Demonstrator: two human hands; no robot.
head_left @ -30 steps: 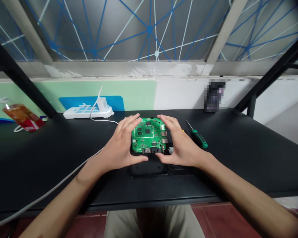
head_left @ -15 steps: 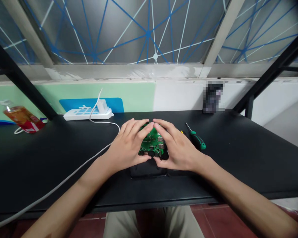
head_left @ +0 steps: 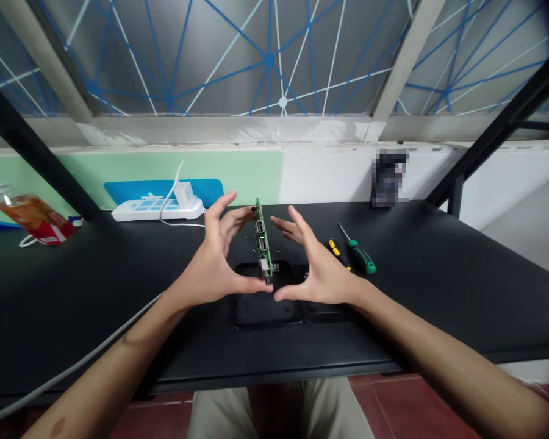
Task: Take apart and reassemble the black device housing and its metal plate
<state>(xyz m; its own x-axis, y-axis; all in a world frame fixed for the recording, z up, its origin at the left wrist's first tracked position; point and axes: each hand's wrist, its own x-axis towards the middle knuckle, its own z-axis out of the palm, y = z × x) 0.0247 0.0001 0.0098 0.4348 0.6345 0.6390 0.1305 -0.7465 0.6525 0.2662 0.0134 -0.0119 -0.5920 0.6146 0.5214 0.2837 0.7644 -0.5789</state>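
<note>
A green circuit board (head_left: 262, 241) stands on edge above the table, its row of metal ports facing me. My left hand (head_left: 219, 256) grips it by its edges, thumb at the near bottom end and fingers at the far end. To the right of the board, my right hand (head_left: 318, 259) is open, fingers and thumb spread apart and not touching it. Below lies a black plastic case half (head_left: 268, 311) on the table. A second black case part (head_left: 329, 314) sits beside it, partly hidden by my right hand.
A green-handled screwdriver (head_left: 361, 256) and a yellow-and-black tool (head_left: 333, 247) lie to the right. Several tiny screws (head_left: 255, 250) are scattered behind the case. A white power strip (head_left: 158, 209) with a cable, a tilted drink bottle (head_left: 36, 216) and a blurred dark object (head_left: 388, 178) stand along the back.
The circuit board has turned from facing me to edge-on. My right hand has let go and moved away from it, while my left hand keeps hold.
</note>
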